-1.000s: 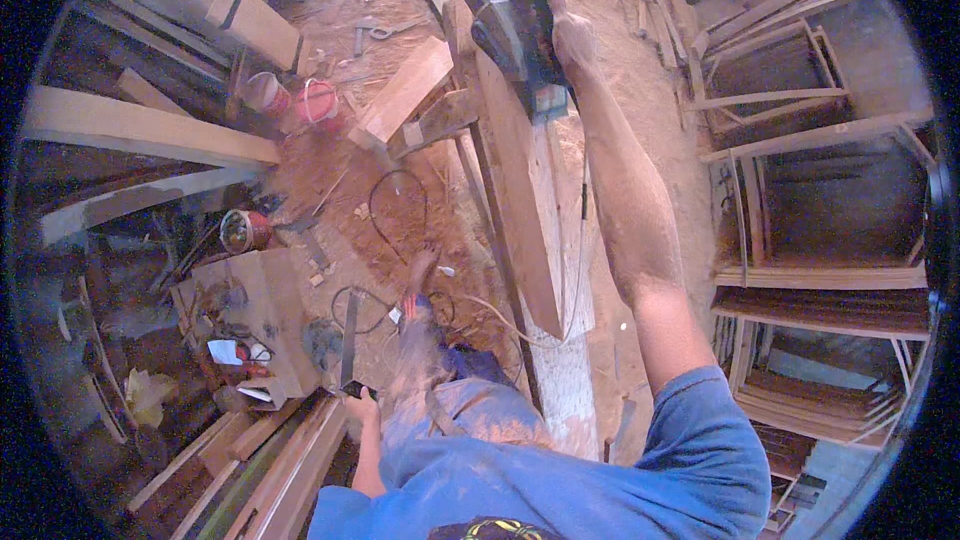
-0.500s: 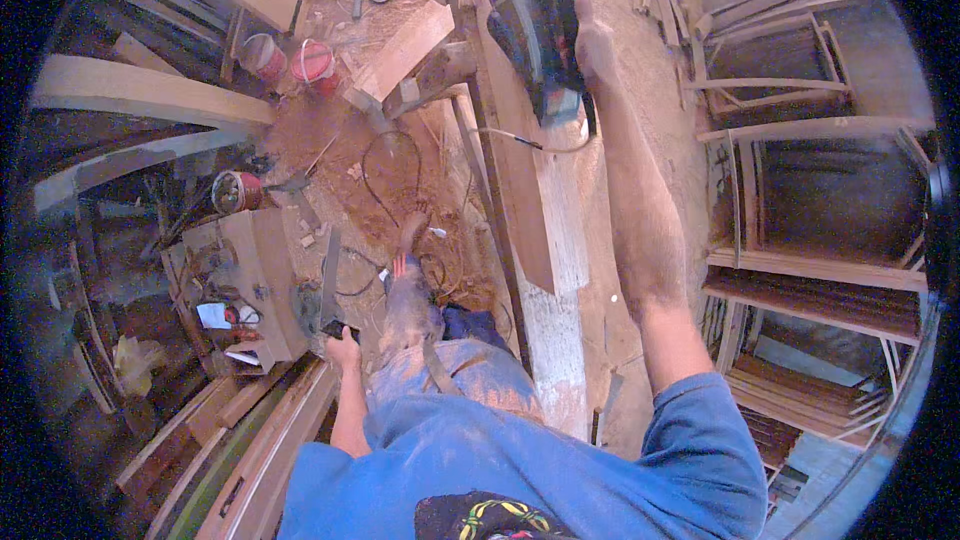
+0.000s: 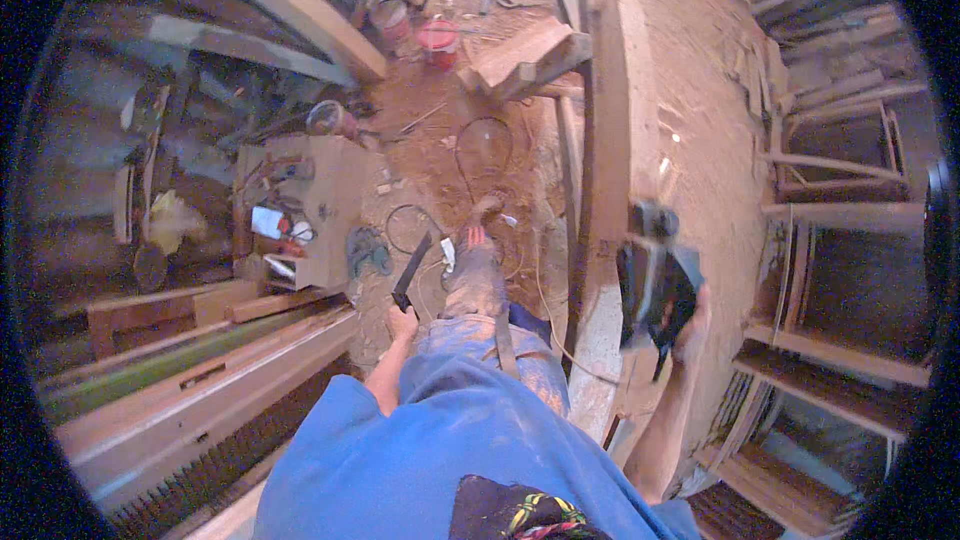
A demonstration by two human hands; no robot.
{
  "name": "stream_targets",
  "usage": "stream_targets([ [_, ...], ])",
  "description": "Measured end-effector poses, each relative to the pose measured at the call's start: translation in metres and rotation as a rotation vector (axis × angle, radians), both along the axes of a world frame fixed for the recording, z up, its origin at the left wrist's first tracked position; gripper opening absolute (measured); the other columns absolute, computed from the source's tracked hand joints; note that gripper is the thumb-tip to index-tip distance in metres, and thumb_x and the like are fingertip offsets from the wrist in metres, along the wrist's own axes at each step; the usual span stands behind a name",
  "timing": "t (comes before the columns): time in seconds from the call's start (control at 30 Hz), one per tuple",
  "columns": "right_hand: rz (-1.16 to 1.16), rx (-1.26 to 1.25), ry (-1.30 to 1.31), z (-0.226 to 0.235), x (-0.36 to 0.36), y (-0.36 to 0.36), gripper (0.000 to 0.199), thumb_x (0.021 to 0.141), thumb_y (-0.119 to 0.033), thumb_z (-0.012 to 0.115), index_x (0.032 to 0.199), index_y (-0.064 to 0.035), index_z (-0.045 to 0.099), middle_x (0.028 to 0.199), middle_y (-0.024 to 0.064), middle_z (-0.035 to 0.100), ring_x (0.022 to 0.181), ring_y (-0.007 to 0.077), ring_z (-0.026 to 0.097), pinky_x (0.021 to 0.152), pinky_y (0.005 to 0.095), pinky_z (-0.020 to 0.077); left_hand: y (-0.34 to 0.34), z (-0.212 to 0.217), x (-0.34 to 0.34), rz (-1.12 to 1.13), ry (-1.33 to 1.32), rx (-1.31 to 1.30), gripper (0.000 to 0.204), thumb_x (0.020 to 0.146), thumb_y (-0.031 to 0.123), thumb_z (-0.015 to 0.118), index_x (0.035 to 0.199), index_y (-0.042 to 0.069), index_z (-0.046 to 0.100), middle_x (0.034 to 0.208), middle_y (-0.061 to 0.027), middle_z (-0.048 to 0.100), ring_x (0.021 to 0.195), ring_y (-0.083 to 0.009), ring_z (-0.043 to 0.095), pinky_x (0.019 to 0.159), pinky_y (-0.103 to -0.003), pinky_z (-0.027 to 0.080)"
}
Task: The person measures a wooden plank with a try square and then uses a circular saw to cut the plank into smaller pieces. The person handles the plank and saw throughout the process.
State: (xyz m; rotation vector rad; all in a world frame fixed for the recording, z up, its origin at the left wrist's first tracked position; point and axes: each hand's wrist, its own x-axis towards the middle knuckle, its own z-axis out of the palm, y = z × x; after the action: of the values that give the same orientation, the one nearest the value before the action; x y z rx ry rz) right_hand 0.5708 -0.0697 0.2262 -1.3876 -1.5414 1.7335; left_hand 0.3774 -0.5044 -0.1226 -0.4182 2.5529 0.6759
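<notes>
We grip the dark power planer in our closed right hand over the long plank's near end, while our left hand clasps a thin dark tool.

Long plank lies bare ahead; stacked frames crowd right.

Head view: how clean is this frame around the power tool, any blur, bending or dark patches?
Head view: the power tool and right hand are smeared by motion blur; the long plank bows toward the rim; the left side is shadowed, the sawdust floor brightly lit.
</notes>
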Motion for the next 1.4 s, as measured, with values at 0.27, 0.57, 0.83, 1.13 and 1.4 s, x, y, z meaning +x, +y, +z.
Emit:
stream_targets([
  [0.27, -0.037, 0.053, -0.224, 0.031, 0.090, -0.068, 0.058, 0.095, -0.055, 0.058, 0.109, 0.0005, 0.065, 0.085, 0.0066, 0.065, 0.070, 0.0185, 0.061, 0.063, 0.0339, 0.0505, -0.085, -0.011, 0.005, 0.134, -0.053, 0.002, 0.047, 0.088, 0.028, 0.058, 0.122, -0.004, 0.056, 0.115, -0.0285, 0.064, 0.114, -0.0455, 0.059, 0.097, -0.054, 0.046],
  [0.57, 0.351, 0.238, -0.329, 0.051, -0.018, -0.114, 0.036, 0.083, -0.023, 0.084, 0.105, -0.0017, 0.066, 0.088, -0.0001, 0.066, 0.075, 0.0091, 0.058, 0.069, 0.0256, 0.0465, -0.077, 0.036, -0.091, 0.005, 0.119, 0.068, 0.054, 0.090, 0.034, 0.061, 0.126, -0.004, 0.052, 0.126, -0.0321, 0.056, 0.116, -0.0454, 0.056, 0.098, -0.051, 0.045],
  [0.83, 0.824, 0.329, -0.589, -0.121, -0.215, -0.118, 0.043, 0.076, -0.013, 0.079, 0.116, -0.0032, 0.065, 0.094, 0.0125, 0.074, 0.087, 0.0230, 0.070, 0.080, 0.0351, 0.0534, -0.095, -0.056, -0.170, -0.068, 0.073, -0.116, 0.064, 0.092, 0.040, 0.064, 0.141, 0.004, 0.045, 0.142, -0.0293, 0.045, 0.131, -0.0460, 0.044, 0.109, -0.055, 0.036],
  [1.13, 1.416, 0.571, -0.913, -0.458, -0.404, -0.105, 0.044, 0.080, -0.019, 0.071, 0.121, -0.0093, 0.059, 0.099, 0.0216, 0.070, 0.097, 0.0429, 0.065, 0.079, 0.0526, 0.0528, -0.139, -0.155, -0.293, -0.114, -0.168, -0.166, 0.059, 0.090, 0.032, 0.071, 0.139, 0.010, 0.048, 0.141, -0.0230, 0.045, 0.133, -0.0429, 0.041, 0.112, -0.059, 0.027],
  [1.4, 1.590, 0.615, -1.013, -0.634, -0.585, -0.152, 0.030, 0.088, -0.014, 0.054, 0.118, -0.0108, 0.059, 0.107, 0.0174, 0.070, 0.096, 0.0402, 0.068, 0.079, 0.0511, 0.0561, -0.146, -0.242, -0.372, 0.079, -0.055, -0.133, 0.051, 0.089, 0.029, 0.071, 0.133, 0.008, 0.054, 0.135, -0.0233, 0.048, 0.128, -0.0421, 0.044, 0.109, -0.057, 0.030],
])
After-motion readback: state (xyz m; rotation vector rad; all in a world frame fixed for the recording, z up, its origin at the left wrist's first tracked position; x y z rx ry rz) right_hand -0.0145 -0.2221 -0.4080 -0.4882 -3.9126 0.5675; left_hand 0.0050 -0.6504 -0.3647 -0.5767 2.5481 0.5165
